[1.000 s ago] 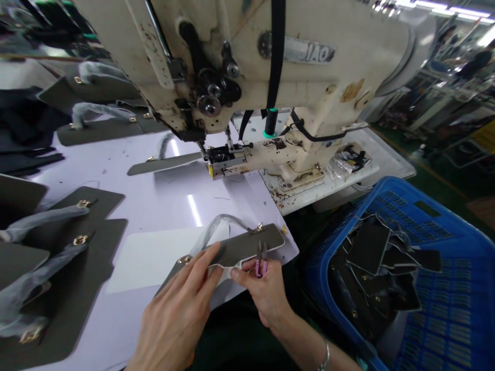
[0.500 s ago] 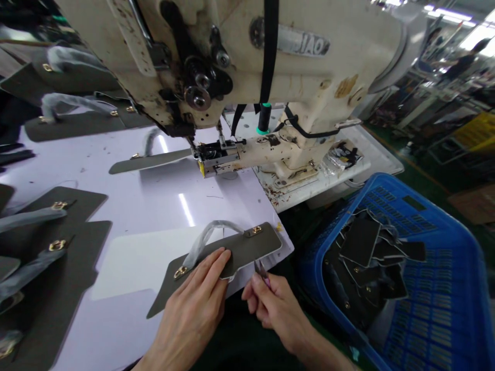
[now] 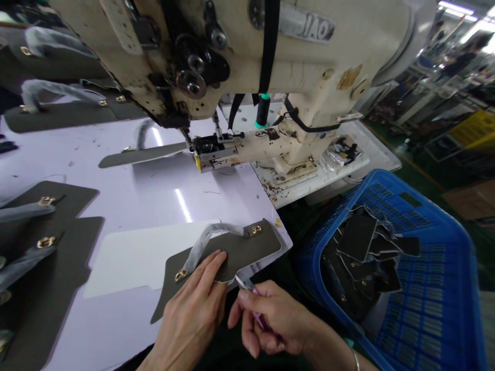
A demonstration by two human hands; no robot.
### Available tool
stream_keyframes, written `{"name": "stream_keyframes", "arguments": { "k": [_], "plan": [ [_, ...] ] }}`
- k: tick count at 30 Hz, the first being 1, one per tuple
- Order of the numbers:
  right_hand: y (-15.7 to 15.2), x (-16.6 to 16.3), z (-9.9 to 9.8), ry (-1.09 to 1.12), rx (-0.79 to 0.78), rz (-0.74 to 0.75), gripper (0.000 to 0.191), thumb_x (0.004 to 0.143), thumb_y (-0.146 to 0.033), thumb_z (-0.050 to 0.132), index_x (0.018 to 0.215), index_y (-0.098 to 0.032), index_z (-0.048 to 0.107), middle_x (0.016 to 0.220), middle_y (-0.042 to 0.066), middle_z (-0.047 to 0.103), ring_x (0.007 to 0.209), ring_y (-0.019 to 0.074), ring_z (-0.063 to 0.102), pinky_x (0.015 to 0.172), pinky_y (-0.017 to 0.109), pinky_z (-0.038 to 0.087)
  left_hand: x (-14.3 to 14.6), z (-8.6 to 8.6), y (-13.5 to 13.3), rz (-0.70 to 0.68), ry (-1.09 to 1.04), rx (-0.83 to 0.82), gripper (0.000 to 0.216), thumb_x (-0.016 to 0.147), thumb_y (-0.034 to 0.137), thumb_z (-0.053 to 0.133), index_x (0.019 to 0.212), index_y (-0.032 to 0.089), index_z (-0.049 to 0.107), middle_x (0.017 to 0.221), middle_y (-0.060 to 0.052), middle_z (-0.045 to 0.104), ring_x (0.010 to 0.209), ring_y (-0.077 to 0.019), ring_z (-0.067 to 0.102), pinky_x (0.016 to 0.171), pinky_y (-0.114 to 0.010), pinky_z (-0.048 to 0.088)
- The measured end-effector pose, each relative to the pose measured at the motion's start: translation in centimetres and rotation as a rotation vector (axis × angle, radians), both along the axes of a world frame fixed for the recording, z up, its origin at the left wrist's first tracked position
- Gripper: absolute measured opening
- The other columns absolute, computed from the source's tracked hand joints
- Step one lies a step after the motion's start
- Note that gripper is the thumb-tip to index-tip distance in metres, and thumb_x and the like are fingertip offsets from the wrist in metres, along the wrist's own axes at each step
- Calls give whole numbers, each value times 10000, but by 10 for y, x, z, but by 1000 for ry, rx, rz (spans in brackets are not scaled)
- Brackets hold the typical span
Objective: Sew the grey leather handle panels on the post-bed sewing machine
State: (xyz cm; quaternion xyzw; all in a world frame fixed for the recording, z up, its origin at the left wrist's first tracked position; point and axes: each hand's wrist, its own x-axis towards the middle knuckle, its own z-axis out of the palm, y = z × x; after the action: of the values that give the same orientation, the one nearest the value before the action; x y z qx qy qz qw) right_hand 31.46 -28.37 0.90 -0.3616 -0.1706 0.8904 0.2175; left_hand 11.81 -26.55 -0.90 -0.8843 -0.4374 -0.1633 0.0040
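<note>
My left hand [image 3: 199, 304] lies flat with fingers stretched over a dark grey bag panel [image 3: 240, 252], pressing it to the table near the front edge. The panel carries a handle [image 3: 204, 237] wrapped in clear plastic, fixed by gold rings at both ends. My right hand [image 3: 270, 314] is closed around small scissors [image 3: 247, 284] with a purple grip. Their tips point at the notched corner along the panel's near edge, close to my left fingers. Whether the blades touch the edge I cannot tell.
A sewing machine [image 3: 309, 67] stands over the table, another panel [image 3: 143, 155] by its needle area. At left lie several more panels [image 3: 73, 247] with wrapped handles. A white template sheet [image 3: 127, 257] lies mid-table. The blue basket [image 3: 433, 324] at right holds dark pieces.
My right hand has moved left and turned, bringing the scissor tips from the panel's right part to its notched corner. My left hand stays on the panel. The view has shifted slightly.
</note>
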Motion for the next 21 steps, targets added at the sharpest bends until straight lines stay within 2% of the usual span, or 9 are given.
{"name": "stream_keyframes", "arguments": {
  "k": [4,8,12,16,21],
  "plan": [
    [0,-1,1,12,-17,7,453,909,-543,575,856,-103,668,476,6,605,241,52,296,235,156,209,1,4,2,16,9,-4,148,896,120,518,846,151,654,1355,-179,567,1147,-318,642,788,-428,638],
    [0,-1,-2,25,-9,-3,457,929,-542,551,881,-104,672,476,7,606,242,55,285,233,159,211,0,4,1,12,14,-12,156,893,124,529,797,153,649,1354,-185,563,1143,-328,644,775,-427,639],
    [1,-1,-4,17,-58,-38,400,958,-474,522,866,-111,663,464,5,592,249,50,250,236,151,187,-1,0,-1,1,-7,-13,143,899,129,526,904,142,668,1360,-185,548,1189,-327,617,838,-442,629],
    [6,-7,-1,-9,-112,-108,331,985,-383,483,850,-127,644,444,-15,560,258,43,211,244,141,168,-1,-7,-4,-4,-28,-26,245,903,84,476,1060,141,655,1431,-160,503,1295,-311,542,964,-458,583],
    [10,-14,5,-30,-119,-168,313,999,-388,491,842,-145,612,449,-38,531,272,32,195,264,138,156,-3,-11,-5,-9,-59,-36,311,907,91,498,1186,143,625,1516,-131,448,1376,-296,467,1046,-452,535]
  ]
}}
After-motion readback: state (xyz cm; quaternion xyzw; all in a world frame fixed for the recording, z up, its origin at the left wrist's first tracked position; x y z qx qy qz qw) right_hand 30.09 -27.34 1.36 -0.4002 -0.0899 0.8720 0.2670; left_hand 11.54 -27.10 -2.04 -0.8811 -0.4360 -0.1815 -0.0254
